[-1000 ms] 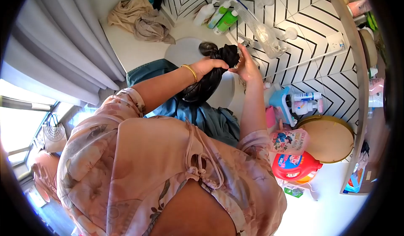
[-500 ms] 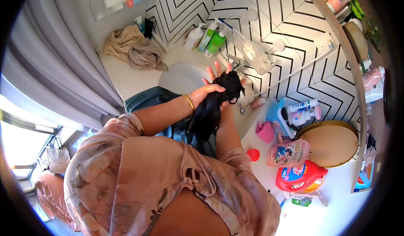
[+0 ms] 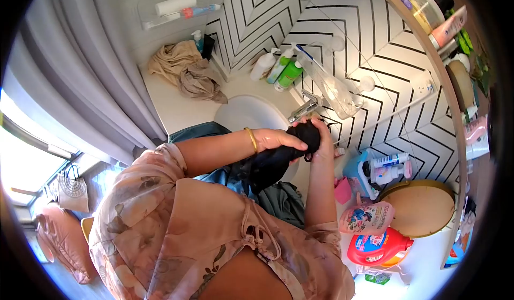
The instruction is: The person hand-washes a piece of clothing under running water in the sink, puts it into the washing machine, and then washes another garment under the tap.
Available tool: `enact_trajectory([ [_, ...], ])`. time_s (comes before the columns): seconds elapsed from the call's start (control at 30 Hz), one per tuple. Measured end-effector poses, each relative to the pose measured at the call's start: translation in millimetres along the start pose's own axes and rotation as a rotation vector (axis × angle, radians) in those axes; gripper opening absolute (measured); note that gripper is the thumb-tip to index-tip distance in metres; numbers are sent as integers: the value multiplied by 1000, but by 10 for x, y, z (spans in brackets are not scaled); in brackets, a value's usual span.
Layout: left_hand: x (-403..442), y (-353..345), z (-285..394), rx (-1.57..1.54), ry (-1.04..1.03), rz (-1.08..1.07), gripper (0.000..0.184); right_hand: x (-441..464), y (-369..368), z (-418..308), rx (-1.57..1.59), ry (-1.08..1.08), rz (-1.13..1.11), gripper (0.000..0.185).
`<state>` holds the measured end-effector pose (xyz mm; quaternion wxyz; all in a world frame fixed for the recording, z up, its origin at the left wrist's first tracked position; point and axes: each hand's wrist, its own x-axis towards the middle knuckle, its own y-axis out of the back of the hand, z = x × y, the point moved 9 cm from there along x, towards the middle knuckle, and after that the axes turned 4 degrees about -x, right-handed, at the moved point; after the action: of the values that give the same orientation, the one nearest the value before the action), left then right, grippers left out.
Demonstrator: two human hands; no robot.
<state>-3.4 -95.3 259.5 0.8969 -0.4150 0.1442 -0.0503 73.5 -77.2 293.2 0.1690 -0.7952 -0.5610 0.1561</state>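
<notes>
A dark, wet-looking black cloth [image 3: 269, 167] is bunched between my two hands over the near side of the round basin [image 3: 249, 111]. My left hand [image 3: 279, 139], with a gold bangle at the wrist, is closed round it with the thumb on top. My right hand [image 3: 323, 140] wraps the bundle's far end from the right; some of its fingers are hidden behind the cloth. Teal cloth [image 3: 201, 131] lies over the basin's near edge, beneath the black cloth and my left forearm. The faucet [image 3: 306, 108] stands just beyond my hands.
Beige cloths [image 3: 188, 70] lie on the counter at the back left. Pump bottles [image 3: 289, 75] stand behind the basin. On the right are a blue container [image 3: 357, 172], a pink pouch [image 3: 368, 217], a red detergent bottle [image 3: 377, 246] and a round tray [image 3: 420, 208].
My right hand has come round the bundle's far end, and my left hand's fingers, spread before, have closed on it. The black cloth is bunched more tightly. The camera view has shifted.
</notes>
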Motion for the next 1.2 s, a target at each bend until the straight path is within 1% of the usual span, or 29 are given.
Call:
enact_trajectory([
  [0.03,13,5,38,115,-30,24,31,-28,-20,-46,-15,-4,87,12],
  [0.1,48,72,82,290,-111,106,30,-14,-60,-115,-200,-48,120,15],
  [0.13,81,161,103,396,-193,181,30,5,-65,-120,-292,-69,135,17],
  [0.2,24,206,209,605,-350,329,30,106,-60,-87,-414,-34,152,16],
  [0.23,-13,257,225,638,-356,413,37,188,14,-26,-470,-15,168,16],
  [0.27,43,407,226,705,-348,518,39,275,113,54,-525,4,186,16],
  [0.33,206,777,212,844,-317,727,45,479,448,133,-811,99,349,18],
  [0.37,-2,626,345,860,-392,767,53,568,543,176,-921,153,423,20],
  [0.4,-25,756,333,908,-354,840,55,621,612,253,-1029,200,499,21],
  [0.47,59,1043,229,1007,-266,964,58,653,797,496,-1056,250,626,24],
  [0.5,43,1098,170,991,-250,959,59,625,849,544,-1073,280,691,26],
  [0.53,64,1178,128,1008,-241,985,57,612,921,663,-1039,222,747,27],
  [0.6,64,1295,36,1043,-214,1039,55,556,947,793,-1098,99,816,30],
  [0.63,76,1351,1,1053,-198,1064,50,610,995,850,-1094,129,799,30],
  [0.67,56,1358,19,1058,-215,1091,49,672,1061,889,-1089,160,791,31],
  [0.7,68,1358,48,1067,-234,1112,48,625,893,752,-1138,218,790,32],
  [0.73,87,1358,79,1078,-251,1127,47,562,770,636,-1173,216,837,31],
  [0.77,107,1368,112,1077,-250,1130,46,564,715,569,-1106,277,806,31],
  [0.8,122,1362,144,1076,-248,1133,45,555,714,520,-1102,333,836,30],
  [0.87,65,1209,263,1050,-322,1138,45,499,557,306,-1088,354,819,32],
  [0.9,132,1154,312,1024,-404,1032,46,762,869,469,-787,239,654,35],
  [0.93,183,1098,426,973,-501,947,46,715,749,282,-700,286,577,38],
  [0.97,195,1057,514,841,-570,905,45,570,498,0,-624,408,513,41],
  [1.0,175,965,582,706,-635,868,45,549,489,-61,-471,345,436,51],
  [1.03,79,754,671,545,-666,831,34,429,530,-163,-273,339,471,49],
  [1.07,79,689,768,400,-742,765,23,327,578,-206,-79,332,498,48],
  [1.13,34,587,969,221,-851,727,18,20,690,-276,-199,379,601,60],
  [1.17,32,609,1066,185,-891,741,17,-169,720,-283,-258,405,656,66],
  [1.2,16,612,1159,151,-932,749,17,-287,704,-170,-329,463,644,73],
])
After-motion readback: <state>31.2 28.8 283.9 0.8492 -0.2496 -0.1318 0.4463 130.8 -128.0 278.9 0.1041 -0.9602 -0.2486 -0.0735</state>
